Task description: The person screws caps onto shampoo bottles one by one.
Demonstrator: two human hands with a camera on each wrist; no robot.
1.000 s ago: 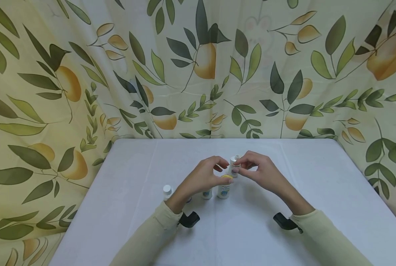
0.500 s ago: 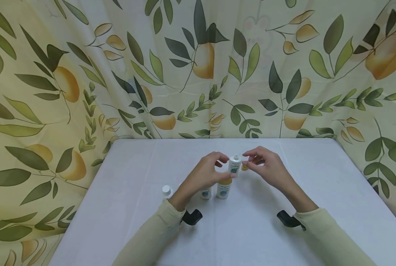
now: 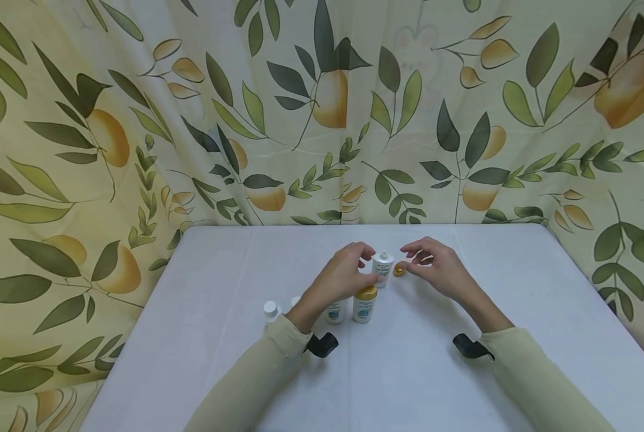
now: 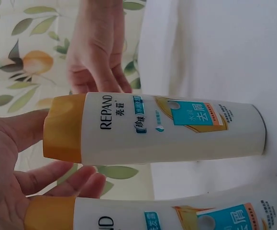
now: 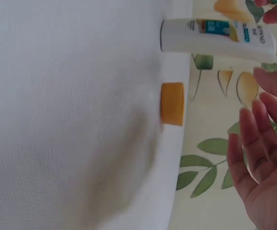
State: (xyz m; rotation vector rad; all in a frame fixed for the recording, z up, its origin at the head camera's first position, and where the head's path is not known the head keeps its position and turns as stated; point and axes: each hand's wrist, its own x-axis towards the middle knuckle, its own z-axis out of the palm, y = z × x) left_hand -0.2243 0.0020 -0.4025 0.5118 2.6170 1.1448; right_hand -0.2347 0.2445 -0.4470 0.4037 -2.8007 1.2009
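Note:
A white shampoo bottle with its neck bare point(image 3: 382, 270) stands upright on the table between both hands. Its yellow cap point(image 3: 400, 269) lies on the table just to the right of it. The left hand point(image 3: 344, 271) is beside that bottle, fingers loosely bent and holding nothing. Below its thumb stands a capped shampoo bottle point(image 4: 171, 129), label facing the left wrist camera. The right hand point(image 5: 272, 158) hovers above and to the right of the loose cap, fingers relaxed and apart from it.
Another yellow-capped bottle point(image 4: 143, 214) stands beside the capped one. Farther left is a white-capped bottle point(image 3: 270, 311), partly hidden by the left forearm. A white cloth covers the table point(image 3: 397, 372); a leaf-patterned curtain point(image 3: 300, 120) hangs behind.
The right hand has moved away from the uncapped bottle, up and to the right, leaving the yellow cap on the table. The left hand has drawn slightly up from the bottles.

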